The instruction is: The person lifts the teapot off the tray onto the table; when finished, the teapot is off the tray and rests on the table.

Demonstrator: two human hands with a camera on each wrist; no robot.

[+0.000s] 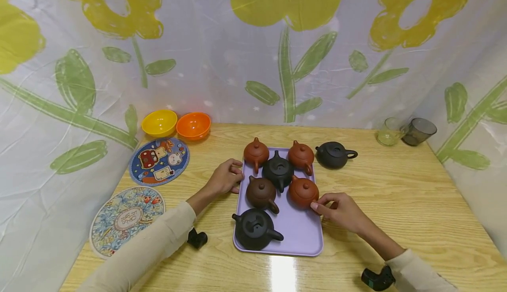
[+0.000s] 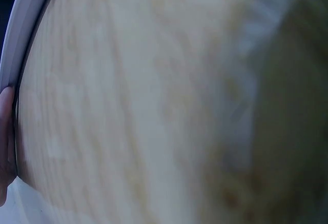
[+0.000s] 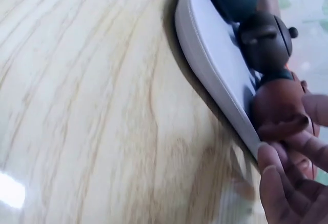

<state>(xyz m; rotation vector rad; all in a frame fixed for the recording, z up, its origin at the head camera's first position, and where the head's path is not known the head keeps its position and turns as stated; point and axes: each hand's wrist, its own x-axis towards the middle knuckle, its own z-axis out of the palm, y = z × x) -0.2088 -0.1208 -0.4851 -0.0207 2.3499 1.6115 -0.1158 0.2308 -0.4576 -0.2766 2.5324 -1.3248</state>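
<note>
Step in hand, my read: positioning a red-brown teapot (image 1: 303, 192) on the lilac tray (image 1: 299, 239), right side, just beside the dark-brown teapot (image 1: 261, 191). My right hand (image 1: 343, 213) pinches it at the handle (image 3: 283, 129), thumb in front, fingers bent round. My left hand (image 1: 223, 177) is at the tray's left rim, fingers bent and touching; can't tell if it grips or only steadies.

Next move, I'd judge: keep the tray steady, check the base sits flat, then loosen the pinch without nudging neighbours. Can't tell whether the pot bears fully on the tray.

Tray count: 6 pots. Besides those 2: back-left red-brown teapot (image 1: 255, 153), back-right red-brown teapot (image 1: 300, 155), middle black teapot (image 1: 278, 171), front black teapot (image 1: 251, 230). Front-right corner bare. 1 more black teapot (image 1: 333, 155) stands on the table, right of the tray's far end.

Materials: pots look like matte unglazed clay, squat and round, knobbed or bridge-topped lids, stubby spouts. Tray smooth, probably plastic, rounded corners, low raised lip. Table (image 1: 396, 186) pale wood grain, slightly glossy. Yellow bowl (image 1: 159, 125) and orange bowl (image 1: 193, 127) shiny; 2 see-through cups (image 1: 419, 133) far right.
</note>
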